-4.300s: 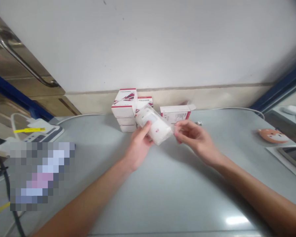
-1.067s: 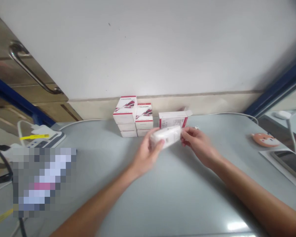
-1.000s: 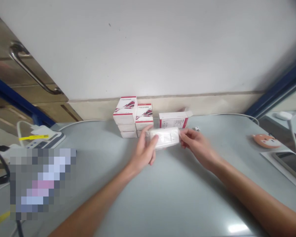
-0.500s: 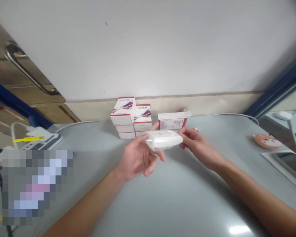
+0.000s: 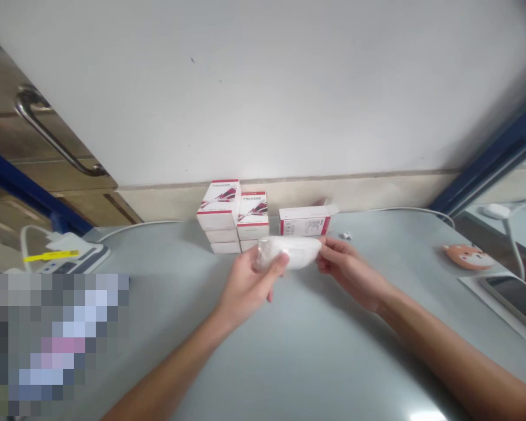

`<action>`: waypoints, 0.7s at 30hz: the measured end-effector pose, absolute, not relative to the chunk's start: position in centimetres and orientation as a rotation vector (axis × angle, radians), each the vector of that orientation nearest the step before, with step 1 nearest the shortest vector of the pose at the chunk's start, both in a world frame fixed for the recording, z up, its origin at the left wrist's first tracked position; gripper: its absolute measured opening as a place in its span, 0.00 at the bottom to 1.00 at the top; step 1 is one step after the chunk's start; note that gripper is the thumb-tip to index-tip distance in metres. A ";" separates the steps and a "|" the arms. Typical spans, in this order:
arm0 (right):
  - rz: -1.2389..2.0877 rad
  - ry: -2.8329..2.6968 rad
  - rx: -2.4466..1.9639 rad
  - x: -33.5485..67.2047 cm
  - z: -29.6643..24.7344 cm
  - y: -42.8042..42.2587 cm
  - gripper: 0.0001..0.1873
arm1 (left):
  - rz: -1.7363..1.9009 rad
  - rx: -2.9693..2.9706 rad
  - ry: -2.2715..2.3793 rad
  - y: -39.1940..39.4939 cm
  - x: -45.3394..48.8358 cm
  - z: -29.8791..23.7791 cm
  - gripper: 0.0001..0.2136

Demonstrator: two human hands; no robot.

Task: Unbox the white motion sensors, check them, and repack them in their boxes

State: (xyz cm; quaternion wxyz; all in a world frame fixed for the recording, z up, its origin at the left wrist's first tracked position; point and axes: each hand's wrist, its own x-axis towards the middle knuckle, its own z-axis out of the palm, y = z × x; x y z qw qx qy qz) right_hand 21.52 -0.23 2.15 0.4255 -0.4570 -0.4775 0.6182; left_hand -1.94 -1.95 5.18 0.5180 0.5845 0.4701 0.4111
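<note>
The left hand [image 5: 249, 287] curls around one end of a white packet in clear plastic film [image 5: 291, 252], its thumb across the front, while the right hand [image 5: 348, 272] pinches the other end between thumb and fingertips. The packet is held just above the grey counter [image 5: 315, 362], its long axis nearly level and running left to right across the view. It looks light and somewhat soft, and the film may be slippery, so its two ends seem the surest places to hold. Beyond it stand a stack of white, red-edged cartons [image 5: 218, 213] and a shorter stack [image 5: 252, 219], then a single carton [image 5: 304, 221] lying flat, with a small white plug [image 5: 345, 235] just to its right.
</note>
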 end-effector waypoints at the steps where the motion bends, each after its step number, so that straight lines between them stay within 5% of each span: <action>1: 1.538 -1.195 -1.136 21.6 2.1 -0.2 0.19 | 0.948 1.401 1.158 -2.0 -1.9 5.2 0.24; 8: 1.254 -1.363 -1.138 21.2 2.7 -0.6 0.20 | 0.622 0.943 0.987 -1.4 -2.6 4.7 0.30; 14: 0.958 -1.630 -0.889 21.7 4.2 -1.3 0.10 | 0.541 0.573 0.861 -0.6 -3.4 3.9 0.29; 21: 1.060 -1.858 -0.728 21.8 5.7 -3.1 0.10 | 0.288 0.628 0.796 -0.1 -4.3 2.8 0.31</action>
